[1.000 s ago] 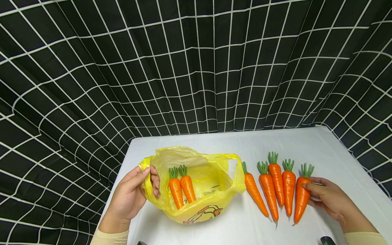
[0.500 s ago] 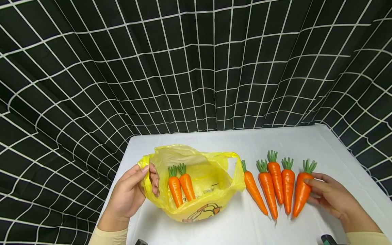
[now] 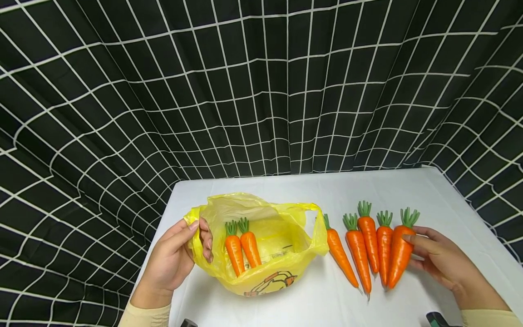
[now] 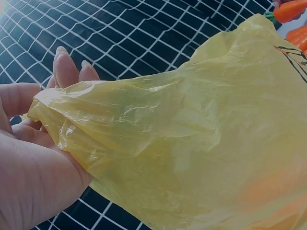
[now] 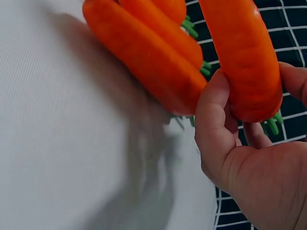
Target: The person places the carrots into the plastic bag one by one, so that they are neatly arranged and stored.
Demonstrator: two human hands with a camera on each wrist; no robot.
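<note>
My left hand [image 3: 171,261] grips the handle side of a yellow plastic bag [image 3: 229,284], its mouth spread wide. Inside the bag two carrots [image 3: 234,254] with green tops lie side by side. My right hand [image 3: 443,263] holds a carrot [image 3: 401,256] between thumb and fingers, at the right end of a row. In the right wrist view this carrot [image 5: 247,57] appears raised off the cloth. Thin yellow plastic [image 4: 144,124] bunches in the left palm in the left wrist view.
Several more carrots [image 3: 358,256] lie between bag and right hand, the leftmost carrot [image 3: 340,256] close to the bag's right handle. A white cloth [image 3: 302,304] covers the table. Black curtains [image 3: 261,91] with a white grid surround it. A dark object [image 3: 436,319] shows at the front edge.
The carrot in my right hand has risen slightly and shifted left, now overlapping its neighbour in the head view. My left hand and the bag hold their position.
</note>
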